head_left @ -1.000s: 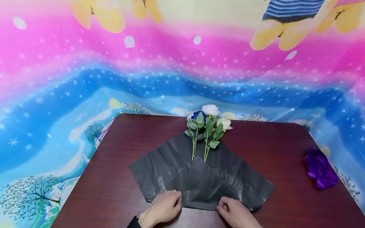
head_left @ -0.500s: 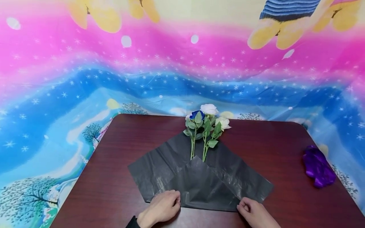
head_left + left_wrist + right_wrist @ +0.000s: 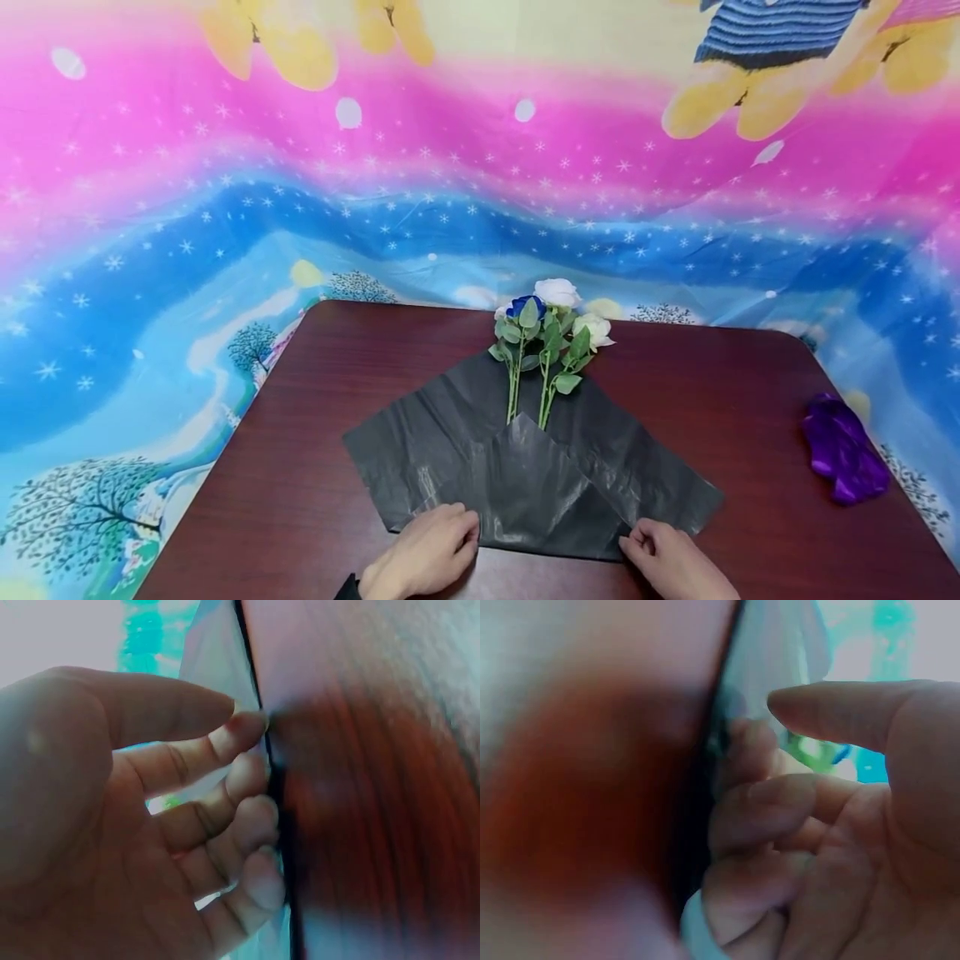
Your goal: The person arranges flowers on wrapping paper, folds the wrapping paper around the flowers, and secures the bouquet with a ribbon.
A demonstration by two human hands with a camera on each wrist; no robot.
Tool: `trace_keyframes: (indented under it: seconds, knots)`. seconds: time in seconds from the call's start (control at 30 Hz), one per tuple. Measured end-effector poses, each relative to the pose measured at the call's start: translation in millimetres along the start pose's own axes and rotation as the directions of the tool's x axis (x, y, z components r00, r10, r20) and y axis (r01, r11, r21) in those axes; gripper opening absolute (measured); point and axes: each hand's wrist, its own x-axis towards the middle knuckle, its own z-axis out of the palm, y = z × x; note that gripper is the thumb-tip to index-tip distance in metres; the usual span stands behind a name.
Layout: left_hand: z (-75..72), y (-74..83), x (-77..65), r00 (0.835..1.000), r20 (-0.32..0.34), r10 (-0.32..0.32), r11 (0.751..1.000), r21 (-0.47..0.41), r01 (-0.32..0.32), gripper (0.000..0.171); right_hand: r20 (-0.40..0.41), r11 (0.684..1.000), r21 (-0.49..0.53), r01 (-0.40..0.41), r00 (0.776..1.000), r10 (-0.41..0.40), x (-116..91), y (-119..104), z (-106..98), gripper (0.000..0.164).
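Note:
Black wrapping paper (image 3: 525, 492) lies fanned out on the table, its pointed flap folded up over the flower stems. Two white roses (image 3: 557, 292) and a blue rose (image 3: 527, 307) stick out beyond its far side, with part of another pale bloom beside the blue one. My left hand (image 3: 429, 546) rests on the folded near edge at left; its loosely bent fingertips (image 3: 255, 817) press along the edge in the left wrist view. At the edge's right end my right hand (image 3: 671, 554) presses with curled fingers (image 3: 761, 810), its thumb (image 3: 817, 709) held apart from them.
The dark reddish-brown table (image 3: 315, 375) reaches a patterned cloth backdrop (image 3: 420, 167). A crumpled purple ribbon or cloth (image 3: 843, 450) lies near the table's right edge.
My right hand has slid to the right along the paper's folded near edge, from near the middle to the right end. The left hand stays in place. The head view shifts slightly.

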Motion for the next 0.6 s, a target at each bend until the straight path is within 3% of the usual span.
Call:
trace_keyframes:
  seconds: [0.13, 0.33, 0.5, 0.6]
  knots:
    - [-2.7, 1.0, -3.4, 1.0, -0.017, -0.003, 0.999, -0.032, 0.002, 0.023, -0.028, 1.0, -0.005, 0.008, 1.0, -0.008, 3, -18, -13, 0.026]
    - [-6.9, -0.6, -12.2, 0.989, -0.147, -0.018, 0.995, -0.102, 0.003, 0.023, -0.076, 0.998, -0.04, 0.039, 0.996, -0.042, 13, -43, -25, 0.021]
    - [-8.2, -6.6, -22.6, 0.954, -0.3, -0.011, 0.993, -0.114, -0.024, 0.021, -0.051, 0.997, -0.061, 0.048, 0.997, -0.051, 18, -51, -24, 0.02]
    - [-8.5, -9.5, -29.2, 0.932, -0.358, -0.047, 0.993, -0.118, 0.004, 0.021, -0.057, 0.995, -0.083, 0.055, 0.997, -0.06, 22, -59, -18, 0.019]
